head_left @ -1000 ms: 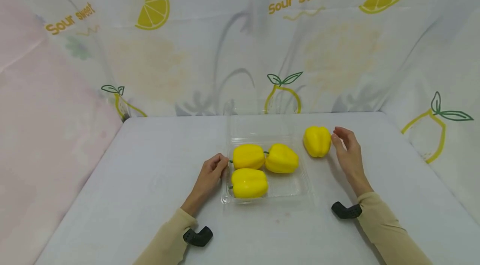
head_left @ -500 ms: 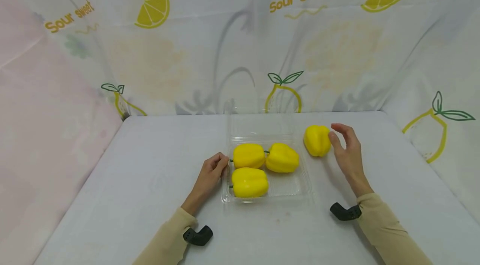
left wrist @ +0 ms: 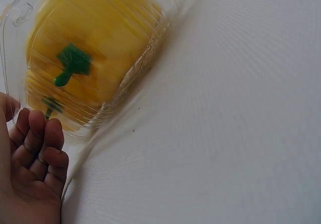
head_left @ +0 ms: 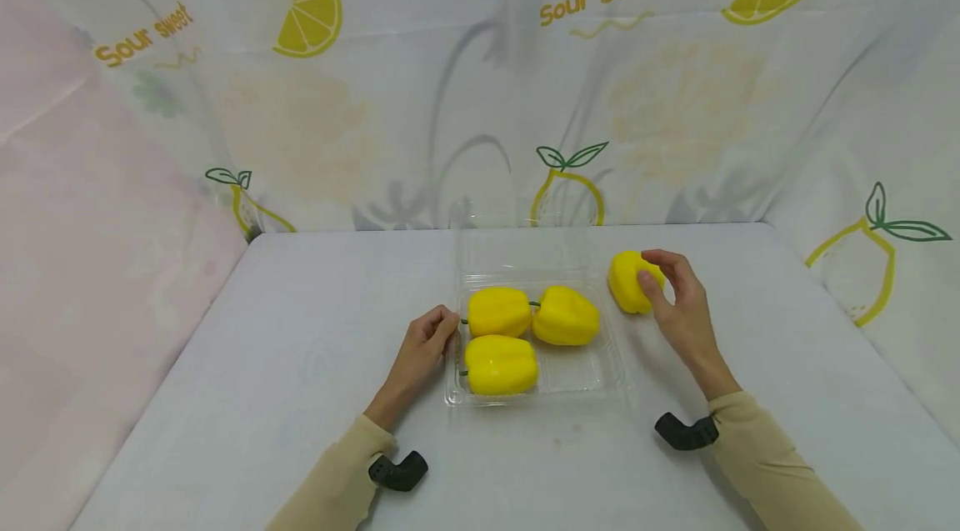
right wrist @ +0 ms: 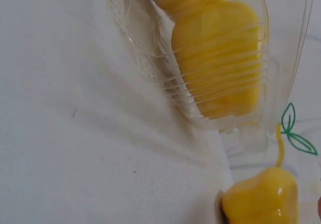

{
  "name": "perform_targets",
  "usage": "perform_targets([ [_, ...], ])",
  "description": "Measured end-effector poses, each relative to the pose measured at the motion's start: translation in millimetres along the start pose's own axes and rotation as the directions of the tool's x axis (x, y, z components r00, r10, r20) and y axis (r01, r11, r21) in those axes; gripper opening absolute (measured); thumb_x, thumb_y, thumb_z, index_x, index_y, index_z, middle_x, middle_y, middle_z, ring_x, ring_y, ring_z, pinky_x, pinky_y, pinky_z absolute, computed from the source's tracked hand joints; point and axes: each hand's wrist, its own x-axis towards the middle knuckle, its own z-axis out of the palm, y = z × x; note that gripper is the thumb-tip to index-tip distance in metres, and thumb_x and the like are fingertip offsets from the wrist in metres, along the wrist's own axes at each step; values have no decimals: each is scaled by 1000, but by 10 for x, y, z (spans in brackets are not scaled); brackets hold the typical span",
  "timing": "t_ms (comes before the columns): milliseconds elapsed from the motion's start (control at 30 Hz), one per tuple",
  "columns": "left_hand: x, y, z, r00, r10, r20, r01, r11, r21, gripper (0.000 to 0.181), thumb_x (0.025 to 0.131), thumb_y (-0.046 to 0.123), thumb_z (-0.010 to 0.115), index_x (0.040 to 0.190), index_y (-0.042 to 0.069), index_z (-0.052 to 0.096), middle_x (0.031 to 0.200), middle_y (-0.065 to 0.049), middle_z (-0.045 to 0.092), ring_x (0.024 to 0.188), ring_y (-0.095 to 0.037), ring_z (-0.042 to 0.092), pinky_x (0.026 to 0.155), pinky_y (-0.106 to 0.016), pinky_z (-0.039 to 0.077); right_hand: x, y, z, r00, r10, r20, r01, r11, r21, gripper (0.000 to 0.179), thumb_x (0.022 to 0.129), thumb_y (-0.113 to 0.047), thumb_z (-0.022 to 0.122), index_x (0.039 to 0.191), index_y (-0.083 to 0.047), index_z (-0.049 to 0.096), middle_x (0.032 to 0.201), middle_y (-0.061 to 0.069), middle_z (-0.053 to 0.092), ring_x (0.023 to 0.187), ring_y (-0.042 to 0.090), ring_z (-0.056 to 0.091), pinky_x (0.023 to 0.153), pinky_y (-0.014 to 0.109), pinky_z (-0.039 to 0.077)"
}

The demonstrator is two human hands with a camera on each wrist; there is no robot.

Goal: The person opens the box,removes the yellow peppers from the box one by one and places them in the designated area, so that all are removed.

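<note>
In the head view, three yellow bell peppers lie in a clear plastic clamshell box (head_left: 577,377): a back left pepper (head_left: 498,313), a back right pepper (head_left: 566,316) and a front left pepper (head_left: 501,365). My left hand (head_left: 422,345) pinches the box's left rim; the left wrist view shows its thumb and fingers (left wrist: 37,151) at that rim, beside the green stems. A loose bell pepper (head_left: 628,283) sits on the table right of the box. Thumb and fingers of my right hand (head_left: 682,310) are spread over its right side, overlapping it in view; contact cannot be made out.
The box's transparent lid (head_left: 521,247) stands raised at the back. A white cloth covers the table (head_left: 300,348). Behind it hangs a printed curtain (head_left: 390,97). A black wrist camera mount (head_left: 397,471) sits on the left sleeve, another mount (head_left: 686,431) on the right.
My right hand has moved left, from beside the loose pepper to over its right side. The left hand and the box have stayed in place.
</note>
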Motion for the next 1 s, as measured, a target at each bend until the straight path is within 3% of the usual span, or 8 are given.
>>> perform_targets([
  [133, -2, -8, 0, 1000, -1, -1, 1, 1000, 7, 24, 100, 14, 46, 83, -2, 54, 67, -24, 46, 56, -15, 41, 51, -17, 34, -29, -145, 18, 1000, -13, 18, 13, 1000, 2, 33, 94, -4, 54, 125, 7, 47, 126, 20, 52, 116, 3, 44, 108, 14, 29],
  [267, 3, -14, 0, 1000, -1, -4, 1, 1000, 11, 24, 100, 15, 46, 83, -1, 54, 65, -14, 46, 56, -14, 41, 52, -17, 35, -66, -349, 24, 998, -43, 42, 42, 999, 27, 32, 93, 0, 54, 122, 11, 46, 123, 24, 52, 116, 12, 48, 104, 9, 30],
  [333, 5, -12, 1, 1000, -4, -6, 4, 1000, 17, 24, 100, 15, 46, 82, -1, 54, 65, -9, 46, 57, -12, 41, 52, -17, 35, -78, -399, 33, 997, -55, 59, 53, 998, 36, 32, 93, 1, 53, 121, 12, 46, 122, 26, 51, 115, 10, 48, 103, 9, 30],
  [633, 4, 6, 8, 1000, -7, -2, 7, 1000, 23, 24, 100, 15, 46, 83, 0, 53, 64, -3, 45, 56, -8, 41, 53, -18, 35, -78, -106, 133, 987, -105, 124, 98, 993, 60, 32, 91, 2, 56, 122, 6, 49, 122, 20, 52, 115, -4, 45, 104, 7, 29],
  [867, 3, 18, 9, 1000, -17, -9, 18, 999, 27, 24, 100, 15, 45, 82, 0, 53, 64, -2, 45, 57, -7, 41, 53, -18, 35, -103, -101, 173, 974, -96, 203, 94, 995, 21, 36, 92, -4, 58, 126, -2, 48, 126, 15, 52, 120, 5, 47, 104, 7, 28],
  [1000, 5, 19, 8, 1000, -23, -11, 23, 999, 26, 24, 100, 14, 46, 82, 0, 53, 65, -3, 45, 57, -7, 41, 54, -17, 35, -138, -218, 192, 962, -99, 256, 101, 995, 4, 37, 91, -1, 58, 126, 1, 47, 126, 17, 51, 119, 11, 47, 104, 7, 29],
])
